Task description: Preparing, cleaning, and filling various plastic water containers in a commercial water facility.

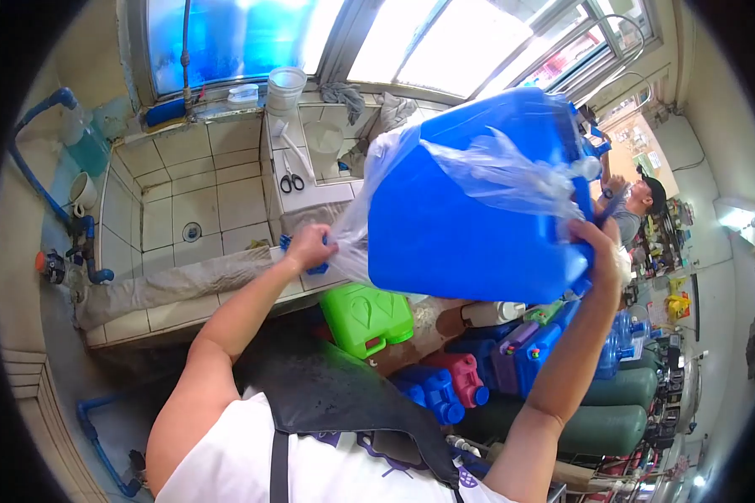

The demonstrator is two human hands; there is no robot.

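A large blue plastic water jug (465, 232), partly wrapped in a clear plastic bag (503, 166), is held up on its side in front of me. My right hand (594, 248) grips the jug at its handle side, with part of the fingers hidden. My left hand (311, 247) pinches the gathered end of the bag beside the jug's lower left part. A blue object, partly hidden, lies on the tiled ledge under my left hand. Black-handled scissors (292, 183) and a white brush (296, 148) lie on the tiled divider behind.
A tiled basin (182, 207) with a drain is at the left, a rolled cloth (182, 283) along its front edge. Below stand a green jug (368, 317), a red jug (462, 377) and several blue jugs. Green tanks (598, 427) lie at right. A person (635, 201) is beyond the jug.
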